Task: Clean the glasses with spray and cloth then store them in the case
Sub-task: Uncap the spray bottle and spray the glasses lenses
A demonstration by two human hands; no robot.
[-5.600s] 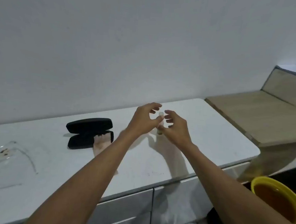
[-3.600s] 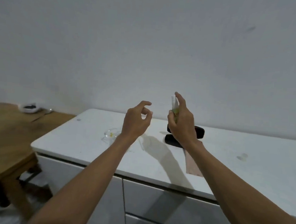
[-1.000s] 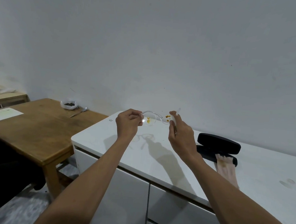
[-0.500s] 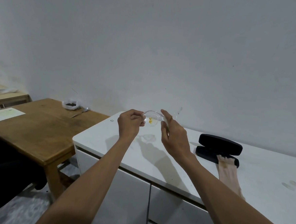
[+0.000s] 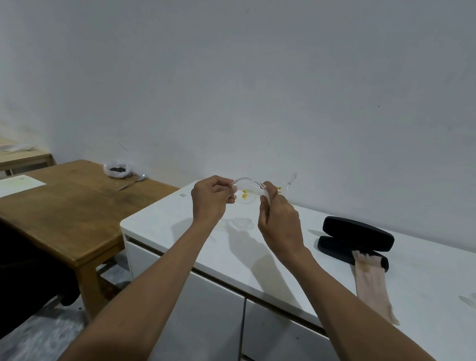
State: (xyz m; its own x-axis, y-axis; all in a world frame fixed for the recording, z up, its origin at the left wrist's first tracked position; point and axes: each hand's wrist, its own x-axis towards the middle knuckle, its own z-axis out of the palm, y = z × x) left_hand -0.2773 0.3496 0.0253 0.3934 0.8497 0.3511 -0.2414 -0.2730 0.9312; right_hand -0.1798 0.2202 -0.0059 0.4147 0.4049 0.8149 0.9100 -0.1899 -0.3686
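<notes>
Both hands up over the tabletop (image 5: 253,268): left hand (image 5: 211,199) pinches the glasses (image 5: 247,195) by the frame, right hand (image 5: 280,221) grips the spray bottle (image 5: 266,196), now moved closer w/ nozzle right at the lens. Spraying's on; cloth (image 5: 372,282) & case (image 5: 356,240) wait.

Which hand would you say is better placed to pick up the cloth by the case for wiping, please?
Probably the right hand. The cloth and the case lie on its side of the white cabinet, while the left hand pinches the glasses and can hold them.
</notes>
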